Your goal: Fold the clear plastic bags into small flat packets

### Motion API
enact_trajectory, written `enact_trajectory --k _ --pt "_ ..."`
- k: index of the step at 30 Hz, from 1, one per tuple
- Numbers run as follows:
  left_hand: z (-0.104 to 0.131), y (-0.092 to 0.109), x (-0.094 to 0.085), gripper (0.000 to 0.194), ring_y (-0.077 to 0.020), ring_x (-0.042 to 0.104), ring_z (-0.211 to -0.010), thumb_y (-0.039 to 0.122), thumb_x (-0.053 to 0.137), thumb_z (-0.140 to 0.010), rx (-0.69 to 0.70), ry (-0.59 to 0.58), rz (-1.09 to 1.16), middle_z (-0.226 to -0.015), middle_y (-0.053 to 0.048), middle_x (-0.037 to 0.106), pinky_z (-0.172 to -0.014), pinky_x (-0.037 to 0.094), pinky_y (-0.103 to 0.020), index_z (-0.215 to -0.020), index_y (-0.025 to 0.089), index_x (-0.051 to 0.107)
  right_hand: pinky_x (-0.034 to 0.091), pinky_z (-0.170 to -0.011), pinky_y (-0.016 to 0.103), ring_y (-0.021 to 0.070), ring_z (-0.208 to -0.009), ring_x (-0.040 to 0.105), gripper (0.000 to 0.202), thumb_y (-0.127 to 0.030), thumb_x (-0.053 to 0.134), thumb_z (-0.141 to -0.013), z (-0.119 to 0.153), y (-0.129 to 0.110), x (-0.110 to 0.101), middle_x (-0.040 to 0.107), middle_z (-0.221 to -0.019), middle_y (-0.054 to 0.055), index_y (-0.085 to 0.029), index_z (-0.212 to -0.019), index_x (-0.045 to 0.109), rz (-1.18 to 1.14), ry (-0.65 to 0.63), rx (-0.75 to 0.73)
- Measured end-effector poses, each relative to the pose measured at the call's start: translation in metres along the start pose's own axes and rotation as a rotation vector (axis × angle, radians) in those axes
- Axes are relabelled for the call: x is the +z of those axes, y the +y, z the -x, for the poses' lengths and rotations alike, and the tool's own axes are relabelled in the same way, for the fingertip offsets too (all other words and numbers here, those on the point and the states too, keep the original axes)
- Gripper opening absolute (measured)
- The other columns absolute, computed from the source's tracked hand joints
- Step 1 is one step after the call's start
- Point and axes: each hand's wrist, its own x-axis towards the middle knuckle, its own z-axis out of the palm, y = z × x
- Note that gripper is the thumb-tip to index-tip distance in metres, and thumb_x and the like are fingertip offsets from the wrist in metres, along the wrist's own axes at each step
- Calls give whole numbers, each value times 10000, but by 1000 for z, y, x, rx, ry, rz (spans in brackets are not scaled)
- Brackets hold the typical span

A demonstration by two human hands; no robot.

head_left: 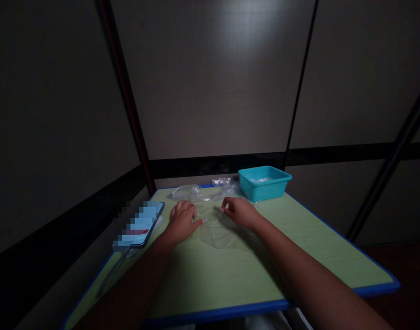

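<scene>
A thin, clear plastic bag lies flat on the light green table, its outline faint. My left hand rests palm down at the bag's left side, thumb stretched out over the plastic and apart from the fingers. To its right, my right hand has thumb and forefinger pinched together on the bag's upper right part; the exact grip point is hard to see. Behind both hands, more crumpled clear plastic lies near the table's far edge.
A turquoise plastic basin with some clear plastic inside stands at the back right. At the left edge a phone leans on a stand, with a cable running down. Blue edging borders the table; dark panelled walls rise behind.
</scene>
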Motion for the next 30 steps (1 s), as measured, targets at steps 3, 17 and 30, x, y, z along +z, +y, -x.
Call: enact_trajectory --k 3,17,30 --pt "0 3 -4 152 -239 412 -1021 361 527 -788 -31 86 -31 -961 -47 530 -874 313 -374 -797 210 527 390 -724 261 177 -852 554 241 -319 582 -751 6 -8 3 626 -904 61 -204 -962 606 -30 -34 -200" --pt "6 -10 14 648 -318 61 -1337 601 401 -780 -132 -336 -59 -1454 -145 182 -994 72 -602 -1305 223 374 -42 -944 650 308 -1324 -114 895 -640 512 -690 13 -10 8 -67 -1472 88 -322 -1397 65 54 -538 -126" --pt "5 -11 14 627 -326 83 -1333 607 350 -800 -136 -306 -73 -1454 -139 185 -982 94 -615 -1313 247 374 5 -961 639 302 -1329 -95 957 -639 555 -654 11 -5 7 -48 -1472 108 -301 -1400 61 19 -558 -104"
